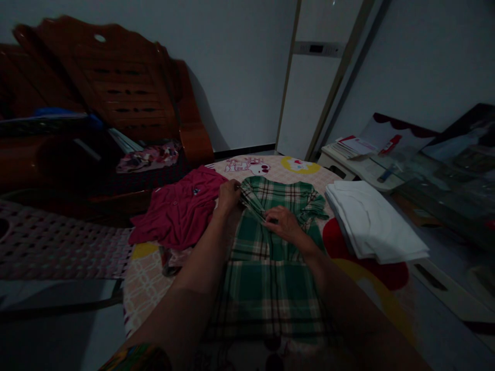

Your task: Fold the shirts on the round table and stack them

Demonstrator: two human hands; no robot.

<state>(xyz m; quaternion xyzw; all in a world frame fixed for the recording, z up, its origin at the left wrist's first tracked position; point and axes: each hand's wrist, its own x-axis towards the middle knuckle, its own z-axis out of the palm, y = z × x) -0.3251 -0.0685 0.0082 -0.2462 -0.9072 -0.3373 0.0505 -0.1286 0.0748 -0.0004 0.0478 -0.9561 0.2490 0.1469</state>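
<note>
A green plaid shirt (270, 288) lies spread on a round table with a patterned cloth (143, 288). My left hand (229, 196) pinches the shirt's sleeve at its far left edge. Further right, my right hand (284, 222) has its fingers closed on a fold of the same sleeve, over the upper part of the shirt. The fabric between both hands is gathered and creased. On the right side of the shirt, the other sleeve is bunched up on the body.
A crumpled magenta shirt (181, 206) lies left of the plaid one. Folded white cloths (375, 221) are stacked at the table's right. Beyond stand a carved wooden bench (116, 82), a tall white air conditioner (305, 98) and a side table (356, 162) with papers.
</note>
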